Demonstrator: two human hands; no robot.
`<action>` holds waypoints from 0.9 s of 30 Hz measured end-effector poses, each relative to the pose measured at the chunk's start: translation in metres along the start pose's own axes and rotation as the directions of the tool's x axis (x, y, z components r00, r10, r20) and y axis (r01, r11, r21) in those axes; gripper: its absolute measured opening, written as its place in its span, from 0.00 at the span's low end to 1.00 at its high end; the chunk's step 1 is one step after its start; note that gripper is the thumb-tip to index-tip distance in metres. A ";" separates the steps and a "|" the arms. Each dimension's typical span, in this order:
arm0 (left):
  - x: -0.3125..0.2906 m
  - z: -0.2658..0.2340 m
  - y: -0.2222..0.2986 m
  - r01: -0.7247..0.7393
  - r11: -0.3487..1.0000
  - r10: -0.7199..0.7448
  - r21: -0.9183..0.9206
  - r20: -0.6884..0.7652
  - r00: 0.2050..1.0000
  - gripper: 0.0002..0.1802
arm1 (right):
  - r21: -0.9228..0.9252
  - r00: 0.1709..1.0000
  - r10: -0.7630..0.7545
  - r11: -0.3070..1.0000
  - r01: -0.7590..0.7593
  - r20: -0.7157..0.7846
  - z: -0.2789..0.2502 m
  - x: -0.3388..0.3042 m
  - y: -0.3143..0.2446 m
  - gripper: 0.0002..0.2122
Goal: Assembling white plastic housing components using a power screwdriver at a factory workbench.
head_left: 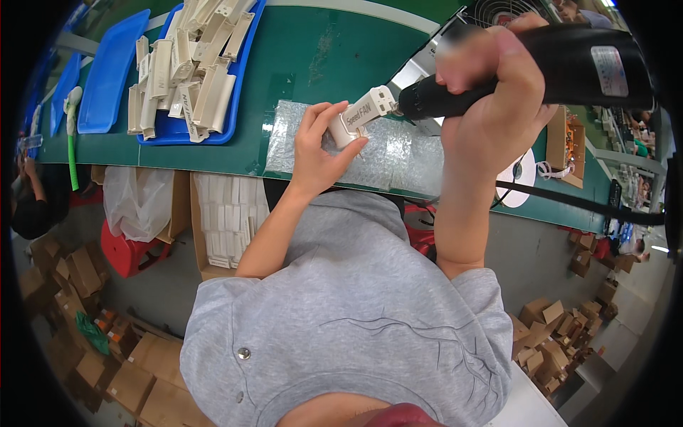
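Closed around a white plastic housing (359, 112) with dark lettering, my left hand (316, 153) holds it tilted over a sheet of bubble wrap (405, 158). My right hand (498, 107) grips a black electric screwdriver (576, 67), held almost level with its nose pointing left. The screwdriver's tip meets, or nearly meets, the upper right end of the housing; I cannot tell whether a screw is there. The bubble wrap lies on the green tabletop (306, 43) near its front edge.
At the left a blue tray (232, 114) is heaped with similar white housings (206, 89). Beyond it lies another blue tray (110, 78). A black cable (569, 203) crosses the right side. An open carton (565, 146) holds small parts. Below the table sits a box of white pieces (228, 213).
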State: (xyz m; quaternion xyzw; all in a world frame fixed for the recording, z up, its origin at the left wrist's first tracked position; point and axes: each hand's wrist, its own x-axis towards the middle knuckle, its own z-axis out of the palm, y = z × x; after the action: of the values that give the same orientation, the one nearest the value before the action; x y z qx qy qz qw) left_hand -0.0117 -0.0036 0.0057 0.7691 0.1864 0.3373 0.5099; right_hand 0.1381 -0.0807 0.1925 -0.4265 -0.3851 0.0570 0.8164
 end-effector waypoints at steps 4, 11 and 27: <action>0.000 0.002 -0.003 -0.019 1.000 0.019 -0.023 0.010 1.000 0.33 | -0.030 0.997 0.030 0.999 -0.028 0.066 0.006 -0.008 -0.006 0.11; 0.002 0.003 0.004 -0.014 1.000 0.014 0.002 0.002 1.000 0.35 | -0.071 0.994 0.038 0.996 -0.045 -0.100 -0.031 0.033 -0.043 0.08; -0.001 -0.001 -0.004 0.013 0.999 -0.011 -0.037 0.044 0.999 0.35 | -0.074 0.990 0.108 0.991 -0.115 -0.090 -0.002 0.005 -0.047 0.14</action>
State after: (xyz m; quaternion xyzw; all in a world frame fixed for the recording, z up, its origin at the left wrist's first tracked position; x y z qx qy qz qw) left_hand -0.0127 -0.0015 0.0022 0.7655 0.1735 0.3209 0.5301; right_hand 0.1320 -0.1096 0.2296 -0.4812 -0.3272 0.0689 0.8103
